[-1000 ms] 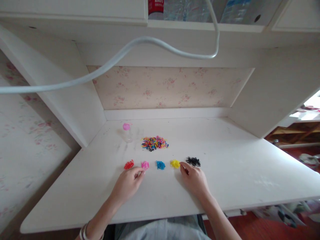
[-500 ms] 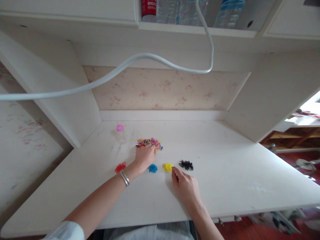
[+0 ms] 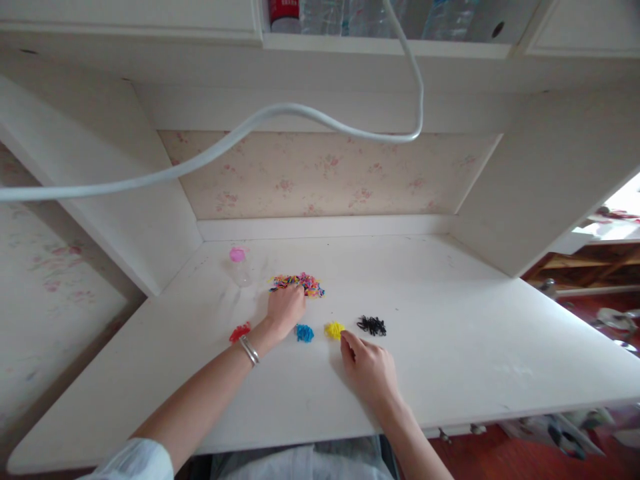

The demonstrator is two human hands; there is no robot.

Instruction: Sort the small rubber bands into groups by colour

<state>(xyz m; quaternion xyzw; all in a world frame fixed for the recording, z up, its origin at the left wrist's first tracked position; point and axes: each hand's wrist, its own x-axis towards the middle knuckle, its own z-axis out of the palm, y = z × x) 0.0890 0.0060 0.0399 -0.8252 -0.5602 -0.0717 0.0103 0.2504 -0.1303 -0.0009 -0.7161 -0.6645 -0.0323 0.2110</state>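
Observation:
A mixed heap of small multicoloured rubber bands (image 3: 309, 283) lies toward the back of the white desk. My left hand (image 3: 286, 312) is at its near edge, fingers curled down and their tips hidden. In front are separate little piles: red bands (image 3: 240, 331), partly behind my left wrist, blue bands (image 3: 304, 333), yellow bands (image 3: 334, 330) and black bands (image 3: 372, 326). Beside the yellow pile rests my right hand (image 3: 371, 365), closed with thumb and forefinger together; whatever it may hold is too small to see.
A clear plastic bottle with a pink lid (image 3: 238, 255) lies left of the mixed heap. A white cable (image 3: 295, 110) crosses the view above the desk (image 3: 450, 373). Side panels bound the desk, and an overhead shelf holds bottles (image 3: 320, 17).
The view has tilted and shifted slightly. My left hand has drawn back a little along the mixed heap's near edge. My right hand stays by the yellow pile.

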